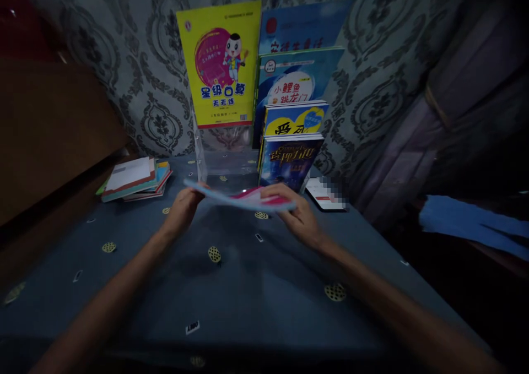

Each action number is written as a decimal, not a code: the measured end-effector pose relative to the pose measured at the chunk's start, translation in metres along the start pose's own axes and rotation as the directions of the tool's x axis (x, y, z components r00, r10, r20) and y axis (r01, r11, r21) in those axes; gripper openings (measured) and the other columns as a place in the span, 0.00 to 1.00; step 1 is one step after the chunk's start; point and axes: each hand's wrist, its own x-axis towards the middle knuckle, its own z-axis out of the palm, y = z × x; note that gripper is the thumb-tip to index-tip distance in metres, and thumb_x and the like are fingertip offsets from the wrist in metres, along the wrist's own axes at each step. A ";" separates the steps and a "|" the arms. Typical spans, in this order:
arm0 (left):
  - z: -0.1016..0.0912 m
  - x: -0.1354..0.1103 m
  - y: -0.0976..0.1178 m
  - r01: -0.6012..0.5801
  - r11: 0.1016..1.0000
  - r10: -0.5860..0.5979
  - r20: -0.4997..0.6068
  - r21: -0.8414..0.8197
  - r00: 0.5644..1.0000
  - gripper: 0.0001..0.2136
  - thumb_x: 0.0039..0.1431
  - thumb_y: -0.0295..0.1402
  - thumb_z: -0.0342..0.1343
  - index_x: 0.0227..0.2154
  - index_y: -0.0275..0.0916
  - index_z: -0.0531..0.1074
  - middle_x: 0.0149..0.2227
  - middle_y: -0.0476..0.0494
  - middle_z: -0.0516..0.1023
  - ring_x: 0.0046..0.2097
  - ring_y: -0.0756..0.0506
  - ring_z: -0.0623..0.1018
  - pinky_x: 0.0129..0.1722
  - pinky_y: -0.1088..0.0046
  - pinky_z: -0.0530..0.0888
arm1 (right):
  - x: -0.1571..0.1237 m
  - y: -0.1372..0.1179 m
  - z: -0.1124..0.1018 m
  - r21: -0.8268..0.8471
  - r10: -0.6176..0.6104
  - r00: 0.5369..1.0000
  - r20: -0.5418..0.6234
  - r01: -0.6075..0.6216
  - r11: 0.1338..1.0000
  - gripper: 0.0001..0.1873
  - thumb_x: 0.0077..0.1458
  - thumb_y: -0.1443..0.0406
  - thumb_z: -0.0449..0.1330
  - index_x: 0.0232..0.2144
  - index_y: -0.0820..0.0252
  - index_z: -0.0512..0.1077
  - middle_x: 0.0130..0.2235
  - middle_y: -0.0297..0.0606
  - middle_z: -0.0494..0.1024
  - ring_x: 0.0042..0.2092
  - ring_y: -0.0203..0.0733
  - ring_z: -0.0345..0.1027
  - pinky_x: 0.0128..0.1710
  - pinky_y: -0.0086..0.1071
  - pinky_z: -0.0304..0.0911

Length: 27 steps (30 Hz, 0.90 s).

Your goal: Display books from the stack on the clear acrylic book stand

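Note:
Both my hands hold a thin book (231, 199) nearly flat above the table, its blue edge toward me and pink on its upper face. My left hand (185, 204) pinches its left end, slightly blurred. Closed over the right end is my right hand (295, 211), fingers on top. Just beyond the book stands a clear stand (225, 162) with a yellow book (221, 65) upright in its upper left. On its right side, books rise in steps, among them a dark blue book (289, 162) at the front and a blue book (306, 27) at the back.
A small pile of books (134, 180) lies at the table's back left. A phone (326, 194) lies right of the stand. The patterned cloth (231, 297) covers the table. A curtain (413, 120) hangs at right, near blue fabric (471, 225); a brown panel (49, 137) is at left.

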 end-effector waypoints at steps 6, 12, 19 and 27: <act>-0.014 -0.032 -0.026 -0.070 0.933 -0.048 0.315 0.354 0.948 0.12 0.59 0.40 0.50 0.32 0.39 0.75 0.40 0.40 0.81 0.51 0.37 0.76 0.56 0.58 0.68 | -0.044 0.026 0.008 -0.181 -0.069 0.964 0.255 0.118 0.976 0.16 0.64 0.69 0.46 0.46 0.56 0.72 0.49 0.48 0.73 0.50 0.47 0.70 0.49 0.42 0.68; -0.018 -0.053 -0.034 -0.314 0.754 -0.091 0.566 0.576 0.819 0.11 0.66 0.34 0.44 0.43 0.41 0.71 0.48 0.39 0.78 0.59 0.40 0.71 0.66 0.53 0.55 | -0.059 0.031 0.007 -0.311 -0.028 0.925 0.379 0.156 0.937 0.18 0.61 0.71 0.48 0.44 0.57 0.75 0.48 0.48 0.76 0.50 0.48 0.70 0.48 0.45 0.69; -0.033 -0.061 -0.044 -0.310 0.781 -0.083 0.582 0.543 0.809 0.15 0.65 0.25 0.44 0.49 0.43 0.70 0.55 0.40 0.75 0.63 0.43 0.68 0.65 0.52 0.60 | -0.047 0.022 0.015 -0.427 -0.030 0.907 0.419 0.226 0.876 0.15 0.58 0.73 0.50 0.40 0.63 0.76 0.38 0.46 0.78 0.39 0.48 0.70 0.41 0.43 0.67; -0.016 -0.034 -0.053 -0.320 0.579 -0.077 0.441 0.750 0.894 0.14 0.63 0.26 0.44 0.48 0.37 0.70 0.51 0.35 0.74 0.54 0.41 0.73 0.56 0.58 0.70 | -0.001 0.023 0.060 -0.485 0.102 0.859 0.501 0.181 0.856 0.15 0.62 0.72 0.50 0.48 0.64 0.73 0.47 0.47 0.77 0.50 0.49 0.68 0.56 0.46 0.61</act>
